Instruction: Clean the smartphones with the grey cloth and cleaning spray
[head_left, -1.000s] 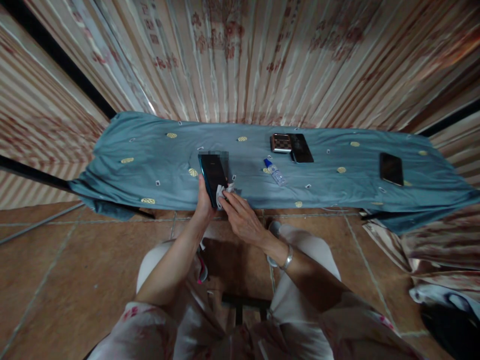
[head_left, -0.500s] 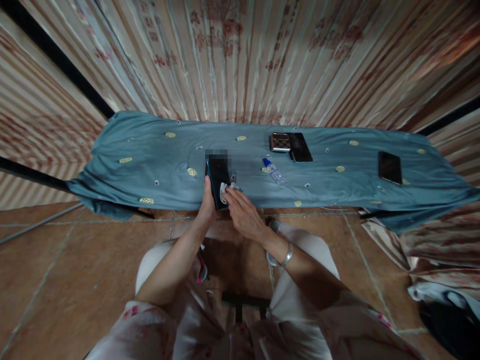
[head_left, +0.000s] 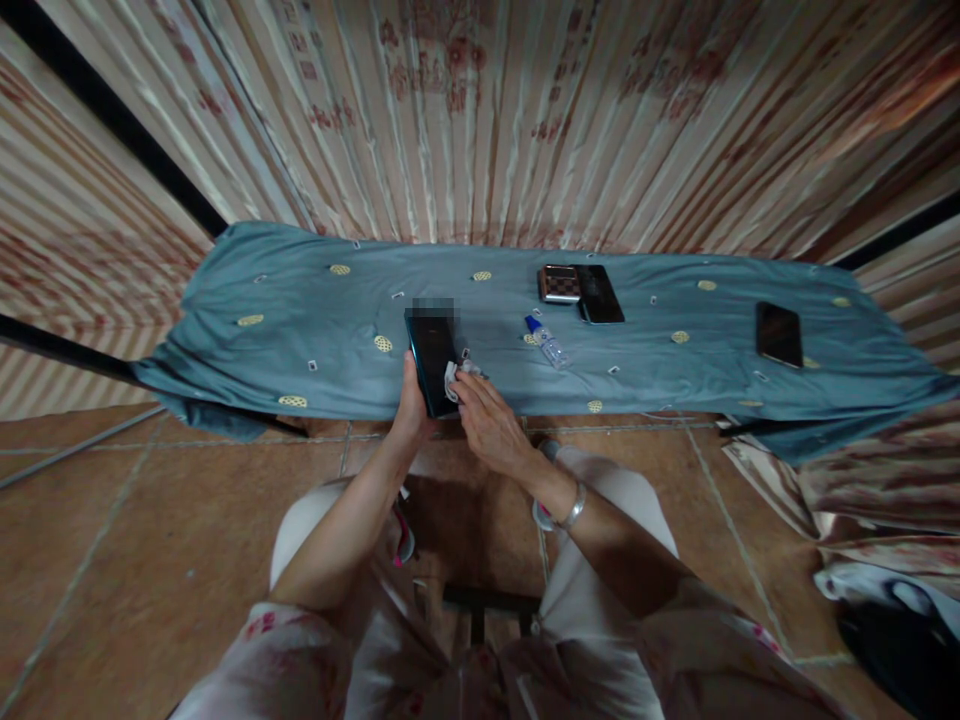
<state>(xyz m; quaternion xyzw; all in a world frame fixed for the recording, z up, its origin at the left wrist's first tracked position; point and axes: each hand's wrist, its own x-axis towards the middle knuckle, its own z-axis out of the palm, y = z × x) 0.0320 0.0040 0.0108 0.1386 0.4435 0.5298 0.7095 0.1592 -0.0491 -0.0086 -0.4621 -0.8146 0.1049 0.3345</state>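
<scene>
Gripping a dark phone (head_left: 431, 360), left hand (head_left: 411, 402) steadies it while right hand (head_left: 486, 425) pinches a cloth (head_left: 455, 374) against its lower screen, wiping seemingly midway.

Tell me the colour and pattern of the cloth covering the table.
Blue-grey cloth dotted with small yellow ovals and tiny white marks, seen in the head view.

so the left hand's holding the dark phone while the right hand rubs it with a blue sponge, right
Not quite: it is no blue sponge. The head view shows the right hand pressing a small white cloth against the dark phone. The rest stands: the left hand holds that phone over the edge of the blue-grey cloth-covered table.
</scene>
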